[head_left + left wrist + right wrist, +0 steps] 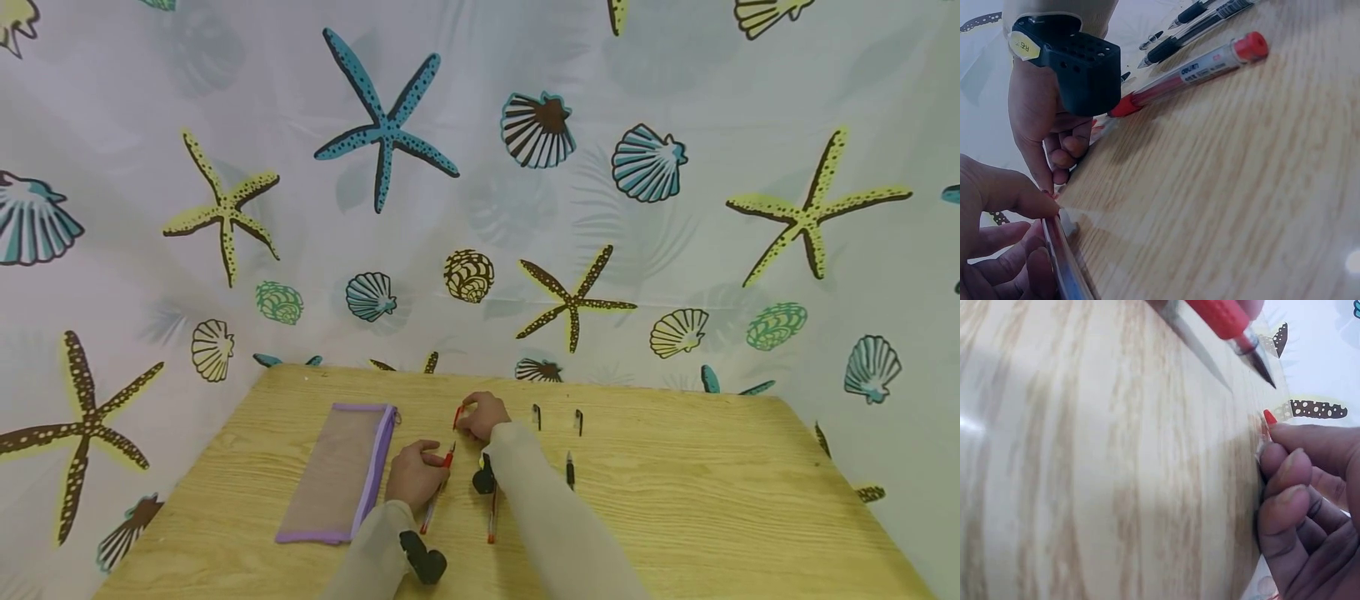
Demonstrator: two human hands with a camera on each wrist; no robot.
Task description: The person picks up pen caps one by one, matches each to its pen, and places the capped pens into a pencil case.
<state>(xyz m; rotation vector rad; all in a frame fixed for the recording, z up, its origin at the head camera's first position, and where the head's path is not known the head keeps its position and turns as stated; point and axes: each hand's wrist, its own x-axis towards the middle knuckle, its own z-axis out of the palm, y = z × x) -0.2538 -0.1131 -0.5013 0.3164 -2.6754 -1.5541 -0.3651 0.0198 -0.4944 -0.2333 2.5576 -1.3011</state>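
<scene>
The left hand [416,475] pinches an uncapped red pen [448,458] near its red grip, tip pointing away from the body. In the right wrist view that pen's red grip [1222,315] and bare tip show at the top. Just beyond, the right hand [483,417] holds a small red cap [458,415] between thumb and finger, close to the table; the cap's red end [1270,417] sticks out past the fingertips. Pen tip and cap are apart. Under the right forearm lies another red pen [492,517], seen whole in the left wrist view [1197,72].
A mesh pouch [333,475] with purple edges lies left of the hands on the wooden table [712,483]. Two black caps [536,417] [578,422] lie beyond the right forearm, and a black pen [570,471] is partly hidden by the sleeve. A patterned curtain [465,208] stands behind.
</scene>
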